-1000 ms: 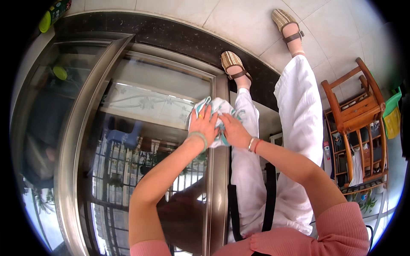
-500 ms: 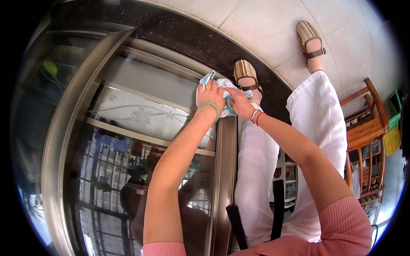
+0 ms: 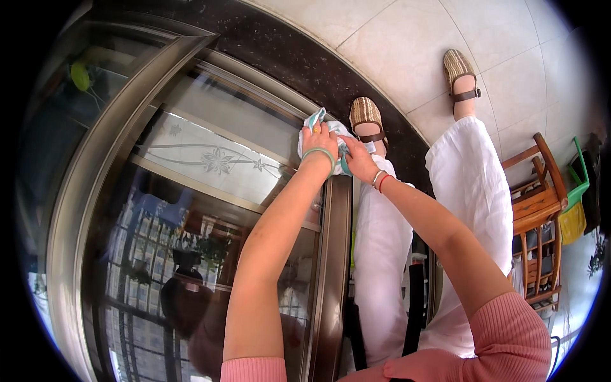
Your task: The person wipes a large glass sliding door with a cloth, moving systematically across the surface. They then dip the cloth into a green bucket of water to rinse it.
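Observation:
A white and teal cloth (image 3: 340,129) is bunched against the lower corner of a glazed metal-framed door (image 3: 336,254). My left hand (image 3: 319,141) presses on the cloth with its fingers curled over it. Close beside it on the right, my right hand (image 3: 360,160) grips the cloth's other side, thumb and fingers closed. The cloth covers the corner where the bottom rail meets the upright frame. Etched flowers mark a pale band of the glass (image 3: 216,159), and the darker part below shows reflections.
A dark stone sill (image 3: 273,48) curves past the door's bottom, with pale floor tiles (image 3: 407,38) beyond. My two feet stand in woven shoes (image 3: 366,113), one on the sill. At the right are a wooden chair (image 3: 538,197) and green and yellow plastic things (image 3: 573,223).
The view has shifted slightly, so the door and floor sit a little differently in the picture. Both hands stay on the cloth at the same corner.

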{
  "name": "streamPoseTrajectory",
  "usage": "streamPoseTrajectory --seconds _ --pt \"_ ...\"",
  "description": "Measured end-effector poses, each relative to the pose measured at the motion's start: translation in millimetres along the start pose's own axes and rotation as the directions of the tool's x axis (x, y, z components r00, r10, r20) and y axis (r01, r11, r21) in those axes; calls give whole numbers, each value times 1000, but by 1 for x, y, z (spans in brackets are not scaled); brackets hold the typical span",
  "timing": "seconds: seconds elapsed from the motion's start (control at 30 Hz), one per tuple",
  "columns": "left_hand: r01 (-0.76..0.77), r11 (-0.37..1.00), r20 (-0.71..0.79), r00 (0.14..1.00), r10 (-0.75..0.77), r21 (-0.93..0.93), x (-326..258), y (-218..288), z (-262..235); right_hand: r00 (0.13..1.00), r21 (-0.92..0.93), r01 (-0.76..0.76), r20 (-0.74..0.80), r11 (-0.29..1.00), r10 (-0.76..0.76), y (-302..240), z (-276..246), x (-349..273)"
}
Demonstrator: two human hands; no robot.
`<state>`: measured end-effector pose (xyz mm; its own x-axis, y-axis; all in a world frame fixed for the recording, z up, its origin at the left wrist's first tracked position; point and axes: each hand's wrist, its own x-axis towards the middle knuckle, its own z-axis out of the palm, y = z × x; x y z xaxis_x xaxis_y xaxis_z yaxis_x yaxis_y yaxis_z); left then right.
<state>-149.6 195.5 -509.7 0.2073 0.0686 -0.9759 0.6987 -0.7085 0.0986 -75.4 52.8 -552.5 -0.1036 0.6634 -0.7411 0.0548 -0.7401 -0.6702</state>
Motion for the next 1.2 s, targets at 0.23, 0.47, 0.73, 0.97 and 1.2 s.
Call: streamPoseTrajectory --seconds 0.23,0.47,0.73,0.97,1.2 --pt "29 999 -55 998 -27 27 6 10 22 1000 18 -16 8 1000 16 8 -1 -6" --pt "14 1000 -59 998 -14 -5 4 8 19 998 18 -18 -55 1000 19 10 10 -3" --pt "73 984 -15 997 -72 164 14 -22 -4 992 -12 97 -85 995 -98 -19 12 37" --pt "318 842 -126 948 -293 436 10 -166 -119 913 3 387 -144 922 -382 -143 38 185" --pt "332 843 -386 908 -164 423 10 -217 -127 895 -6 446 -25 895 -446 -175 23 252"
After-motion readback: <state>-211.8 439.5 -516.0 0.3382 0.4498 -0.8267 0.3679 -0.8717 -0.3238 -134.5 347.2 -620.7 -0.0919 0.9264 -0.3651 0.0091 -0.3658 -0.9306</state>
